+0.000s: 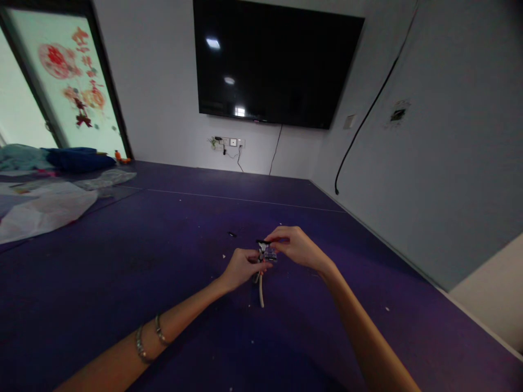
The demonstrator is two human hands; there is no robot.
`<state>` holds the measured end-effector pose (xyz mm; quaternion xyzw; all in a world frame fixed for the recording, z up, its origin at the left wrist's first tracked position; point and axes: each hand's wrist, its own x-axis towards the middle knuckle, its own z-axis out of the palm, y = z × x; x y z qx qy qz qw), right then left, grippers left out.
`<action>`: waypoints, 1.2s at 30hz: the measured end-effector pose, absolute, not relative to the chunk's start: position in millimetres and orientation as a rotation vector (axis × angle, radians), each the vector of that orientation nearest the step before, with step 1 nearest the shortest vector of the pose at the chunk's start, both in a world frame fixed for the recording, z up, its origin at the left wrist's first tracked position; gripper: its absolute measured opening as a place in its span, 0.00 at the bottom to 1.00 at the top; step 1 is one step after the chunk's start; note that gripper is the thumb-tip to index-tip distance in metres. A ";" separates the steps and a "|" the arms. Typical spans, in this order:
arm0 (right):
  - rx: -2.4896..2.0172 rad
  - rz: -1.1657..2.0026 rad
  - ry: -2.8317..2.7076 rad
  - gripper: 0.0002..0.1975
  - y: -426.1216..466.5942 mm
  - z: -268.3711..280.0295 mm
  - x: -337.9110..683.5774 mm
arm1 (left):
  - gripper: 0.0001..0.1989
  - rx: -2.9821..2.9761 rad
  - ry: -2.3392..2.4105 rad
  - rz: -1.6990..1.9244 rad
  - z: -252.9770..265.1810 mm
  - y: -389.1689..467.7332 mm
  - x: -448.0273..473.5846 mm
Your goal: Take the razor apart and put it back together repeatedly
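Note:
Both hands meet over the purple surface, around a small electrical-looking part with clear plastic (270,253) and dark and metallic pieces. My left hand (242,268) pinches it from the left side. From above and the right, my right hand (295,245) has its fingertips closed on the part's top, beside a thin black piece (262,241). A short white cable (261,294) hangs below the left fingers, with a bit of red near its upper end. Fingers cover much of the part, so its exact kind is unclear. Behind the hands lies a small black piece (232,234).
White scraps dot the purple surface (163,261). Plastic sheeting (53,209) and blue cloth (79,159) lie at the left. A television (278,65) hangs on the far wall above sockets (233,142). On the right wall a black cable (368,114) dangles near a wall opening (397,115).

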<state>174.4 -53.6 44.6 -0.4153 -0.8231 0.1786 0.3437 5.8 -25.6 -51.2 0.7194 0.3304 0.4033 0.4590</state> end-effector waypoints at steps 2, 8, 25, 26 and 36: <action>-1.077 0.467 -2.143 0.13 -54.0 45.2 174.0 | 0.13 1.757 0.808 0.987 -51.1 -26.4 6.2; -1.090 0.504 -2.149 0.14 -57.0 49.1 172.1 | 0.13 1.702 0.794 0.985 -48.0 -29.6 7.4; -1.053 0.442 -2.077 0.14 -52.5 44.7 176.1 | 0.16 1.542 0.682 1.110 -41.9 -17.6 1.9; -1.065 0.425 -2.060 0.15 -51.6 44.8 177.3 | 0.15 1.545 0.698 1.135 -40.3 -15.7 0.3; -1.354 0.434 -1.902 0.13 -42.3 32.1 182.0 | 0.12 1.534 0.848 1.193 -6.7 -6.7 -14.3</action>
